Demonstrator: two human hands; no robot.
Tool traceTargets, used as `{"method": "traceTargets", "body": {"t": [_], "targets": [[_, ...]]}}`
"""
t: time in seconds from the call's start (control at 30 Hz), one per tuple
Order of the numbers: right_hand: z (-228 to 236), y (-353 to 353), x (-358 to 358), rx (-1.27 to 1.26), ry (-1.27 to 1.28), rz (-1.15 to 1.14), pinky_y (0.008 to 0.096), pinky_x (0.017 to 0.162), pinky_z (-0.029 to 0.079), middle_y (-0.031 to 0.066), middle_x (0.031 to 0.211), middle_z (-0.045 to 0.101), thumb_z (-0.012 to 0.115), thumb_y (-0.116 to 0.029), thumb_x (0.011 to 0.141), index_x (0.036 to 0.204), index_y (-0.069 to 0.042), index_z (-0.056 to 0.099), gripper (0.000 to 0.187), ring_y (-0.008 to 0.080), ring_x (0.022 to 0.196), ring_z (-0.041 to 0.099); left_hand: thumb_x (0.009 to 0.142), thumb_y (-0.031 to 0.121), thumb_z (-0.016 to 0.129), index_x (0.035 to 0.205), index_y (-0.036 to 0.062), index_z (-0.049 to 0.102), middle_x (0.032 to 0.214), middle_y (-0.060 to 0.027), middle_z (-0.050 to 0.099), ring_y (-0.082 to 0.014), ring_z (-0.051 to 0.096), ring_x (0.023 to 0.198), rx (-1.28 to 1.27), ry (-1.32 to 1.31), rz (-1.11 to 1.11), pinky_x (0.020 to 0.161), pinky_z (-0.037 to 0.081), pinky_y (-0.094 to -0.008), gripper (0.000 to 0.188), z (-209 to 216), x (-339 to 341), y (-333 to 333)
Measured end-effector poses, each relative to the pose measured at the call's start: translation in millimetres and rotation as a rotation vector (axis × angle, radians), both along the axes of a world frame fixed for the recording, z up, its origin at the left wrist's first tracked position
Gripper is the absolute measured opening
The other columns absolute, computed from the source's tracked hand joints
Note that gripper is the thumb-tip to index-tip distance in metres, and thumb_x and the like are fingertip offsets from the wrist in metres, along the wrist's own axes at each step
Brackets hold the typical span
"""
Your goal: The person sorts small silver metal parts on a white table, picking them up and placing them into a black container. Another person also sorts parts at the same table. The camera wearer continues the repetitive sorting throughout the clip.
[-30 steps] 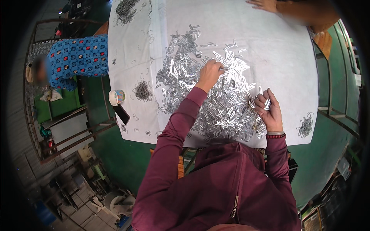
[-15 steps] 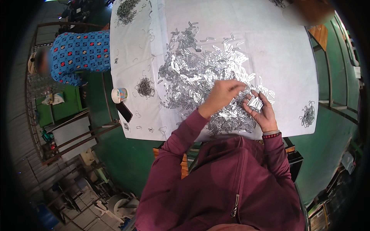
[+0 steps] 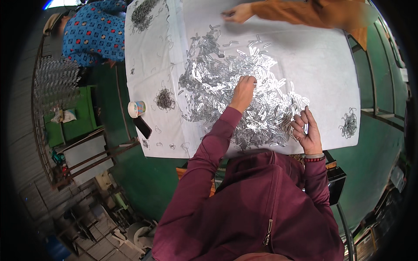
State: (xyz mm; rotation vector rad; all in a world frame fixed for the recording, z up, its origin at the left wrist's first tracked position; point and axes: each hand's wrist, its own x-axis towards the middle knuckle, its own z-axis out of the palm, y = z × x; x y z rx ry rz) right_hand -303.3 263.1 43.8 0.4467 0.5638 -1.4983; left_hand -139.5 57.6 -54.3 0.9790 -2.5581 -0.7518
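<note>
A wide heap of small, shiny, elongated metal pieces (image 3: 226,89) lies across the middle of the white-covered table (image 3: 322,65). My left hand (image 3: 244,92) is over the heap, palm down, its bent fingertips touching the pieces. Whatever those fingertips pinch is hidden. At the heap's right edge my right hand (image 3: 308,132) is turned palm up, fingers curled and index finger straighter. One bright metal piece (image 3: 306,128) shows against its fingers; whether more lie behind them I cannot tell.
Dark tangles of thin wire-like loops lie left (image 3: 165,99), far left (image 3: 143,15) and right (image 3: 348,124). A white tub (image 3: 136,108) and a dark phone (image 3: 143,127) rest near the left edge. A co-worker's brown sleeve (image 3: 296,12) reaches across the far side; another person in blue (image 3: 93,32) is at left.
My left hand has moved left and away from my right hand, down onto the heap. My right hand has shifted right and shows fewer pieces. A co-worker's arm has come across the far side.
</note>
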Motion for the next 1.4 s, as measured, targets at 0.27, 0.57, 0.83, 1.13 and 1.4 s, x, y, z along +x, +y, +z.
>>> {"method": "traceTargets", "body": {"t": [0.27,0.57,0.83,1.13,1.4], "targets": [[10,0,-3,0.004,0.022,0.005,0.0181,0.037,0.019,-0.0023,0.063,0.026,0.047,-0.028,0.098,0.065,-0.014,0.030,0.040,0.0063,0.052,0.024,0.086,0.011,0.063,0.100,0.0039,0.067,0.083,-0.0117,0.069,-0.0150,0.064,0.069,0.614,0.244,0.424,0.062,0.050,-0.0273,0.016,53,68,18],[23,-7,11,0.036,0.069,0.059,0.0188,0.038,0.021,-0.0013,0.063,0.028,0.046,-0.029,0.098,0.065,-0.014,0.032,0.038,0.0075,0.051,0.028,0.090,0.032,0.056,0.135,0.0132,0.044,0.147,-0.0224,0.023,-0.0416,0.020,0.134,0.050,-0.266,0.332,0.105,0.024,-0.0524,0.050,17,66,1],[10,-2,18,0.023,0.013,0.046,0.0189,0.037,0.021,-0.0018,0.062,0.028,0.044,-0.030,0.099,0.067,-0.014,0.034,0.037,0.0075,0.051,0.027,0.090,0.043,0.051,0.142,0.0209,0.033,0.150,-0.0253,0.007,-0.0487,0.000,0.137,0.060,-0.338,0.191,0.104,0.007,-0.0671,0.059,4,35,83],[17,-9,23,0.016,0.013,0.050,0.0187,0.038,0.021,-0.0017,0.063,0.028,0.044,-0.030,0.099,0.067,-0.013,0.034,0.037,0.0075,0.053,0.027,0.085,0.011,0.060,0.108,0.0015,0.061,0.104,-0.0208,0.057,-0.0354,0.053,0.101,0.109,0.226,0.300,0.086,0.045,-0.0412,0.025,2,53,14],[22,-16,24,-0.020,0.001,0.053,0.0194,0.038,0.020,-0.0019,0.063,0.028,0.046,-0.029,0.098,0.068,-0.014,0.033,0.036,0.0074,0.052,0.026,0.082,0.010,0.063,0.094,0.0008,0.066,0.088,-0.0189,0.061,-0.0332,0.059,0.079,-0.187,0.057,0.248,0.072,0.048,-0.0406,0.015,-12,34,-54]]}}
